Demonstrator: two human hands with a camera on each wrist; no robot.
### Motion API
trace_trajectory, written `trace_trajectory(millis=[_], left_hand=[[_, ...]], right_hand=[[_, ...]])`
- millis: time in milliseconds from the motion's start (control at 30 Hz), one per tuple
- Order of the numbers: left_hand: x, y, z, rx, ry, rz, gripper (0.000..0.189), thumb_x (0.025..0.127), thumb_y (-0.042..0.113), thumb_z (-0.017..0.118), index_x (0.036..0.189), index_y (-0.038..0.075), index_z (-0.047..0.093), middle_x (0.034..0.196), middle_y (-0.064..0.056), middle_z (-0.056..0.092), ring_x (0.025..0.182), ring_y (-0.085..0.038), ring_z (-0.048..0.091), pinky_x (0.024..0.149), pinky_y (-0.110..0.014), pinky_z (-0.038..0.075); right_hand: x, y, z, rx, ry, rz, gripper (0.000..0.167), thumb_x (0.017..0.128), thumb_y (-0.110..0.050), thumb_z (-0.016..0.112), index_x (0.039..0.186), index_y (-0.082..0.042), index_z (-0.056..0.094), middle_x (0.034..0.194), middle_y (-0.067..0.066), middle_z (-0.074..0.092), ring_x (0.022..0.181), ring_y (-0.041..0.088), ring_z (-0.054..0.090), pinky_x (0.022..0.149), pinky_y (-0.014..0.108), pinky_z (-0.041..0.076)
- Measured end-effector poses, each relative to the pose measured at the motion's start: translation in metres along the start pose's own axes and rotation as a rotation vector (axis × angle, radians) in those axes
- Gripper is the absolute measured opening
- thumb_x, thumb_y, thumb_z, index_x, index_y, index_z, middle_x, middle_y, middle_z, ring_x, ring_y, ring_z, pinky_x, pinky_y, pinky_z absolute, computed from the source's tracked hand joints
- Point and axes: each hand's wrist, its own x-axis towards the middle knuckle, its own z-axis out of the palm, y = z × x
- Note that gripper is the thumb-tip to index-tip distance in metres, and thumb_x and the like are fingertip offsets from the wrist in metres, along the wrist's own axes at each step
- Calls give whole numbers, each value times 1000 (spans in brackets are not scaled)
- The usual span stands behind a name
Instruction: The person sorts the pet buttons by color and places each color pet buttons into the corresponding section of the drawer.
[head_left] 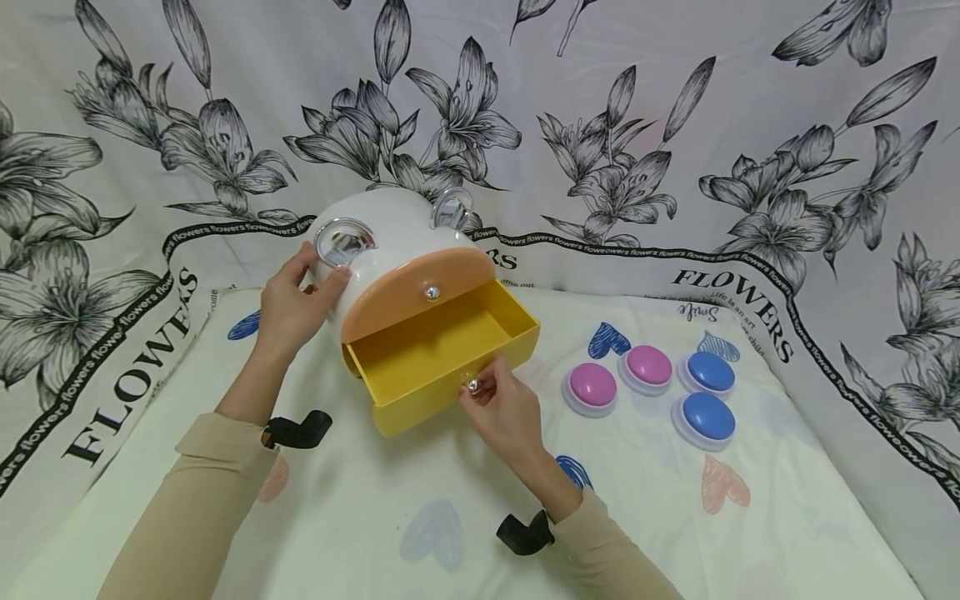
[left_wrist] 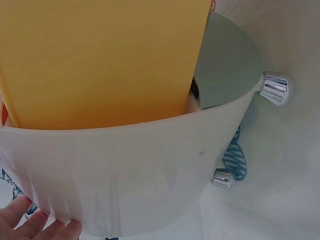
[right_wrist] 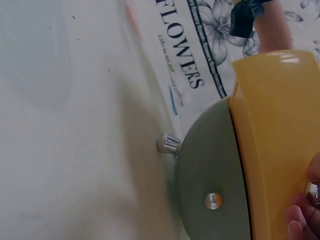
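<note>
A white rounded drawer box (head_left: 386, 208) with two clear bulging eyes has an orange front (head_left: 420, 296) with a silver knob. Under it, a yellow drawer (head_left: 442, 342) is pulled well out, its inside bare. My right hand (head_left: 506, 408) pinches that drawer's small silver knob (head_left: 473, 385) between thumb and fingers. With fingers spread, my left hand (head_left: 296, 296) rests against the box's side by one eye; in the left wrist view its fingertips (left_wrist: 74, 229) press the white shell. A grey-green lower front (right_wrist: 212, 165) with its own knob shows beneath the yellow drawer in the right wrist view.
To the right lie two pink push lights (head_left: 593, 384) and two blue ones (head_left: 708, 416), each on a clear base. Silver feet (left_wrist: 276, 89) support the box. A heart-print cloth (head_left: 435, 533) covers the table, and a flower-print curtain (head_left: 600, 167) hangs behind.
</note>
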Motion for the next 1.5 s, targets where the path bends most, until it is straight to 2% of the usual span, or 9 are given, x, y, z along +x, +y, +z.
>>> trace_trajectory(millis=[500, 900, 1133, 1500], left_hand=[[-2, 1, 1, -5, 1, 17, 65, 85, 51, 57, 136, 14, 45, 152, 5, 21, 139, -23, 23, 104, -43, 37], [-3, 1, -1, -8, -5, 12, 66, 85, 51, 57, 138, 14, 43, 152, 5, 20, 139, -23, 23, 105, -42, 37], [-2, 1, 0, -10, -7, 25, 65, 85, 50, 57, 138, 14, 43, 152, 5, 20, 139, -23, 23, 104, -43, 37], [-1, 1, -1, -15, -8, 32, 64, 86, 49, 57, 137, 13, 44, 152, 4, 20, 139, -23, 21, 104, -43, 36]], right_hand=[[-8, -1, -7, 7, -7, -13, 28, 73, -16, 74, 85, -9, 50, 68, -2, 59, 58, 8, 56, 53, 14, 47], [-15, -2, -13, 15, -19, -3, 28, 74, -16, 75, 85, -9, 50, 69, -3, 59, 59, 6, 55, 54, 12, 48], [-17, -2, -14, 25, -4, -32, 29, 72, -14, 75, 84, -8, 49, 69, -2, 59, 58, 6, 56, 53, 14, 50], [-20, 1, -17, 22, -3, -60, 27, 74, -14, 74, 84, -9, 49, 69, -4, 59, 58, 5, 55, 53, 11, 48]])
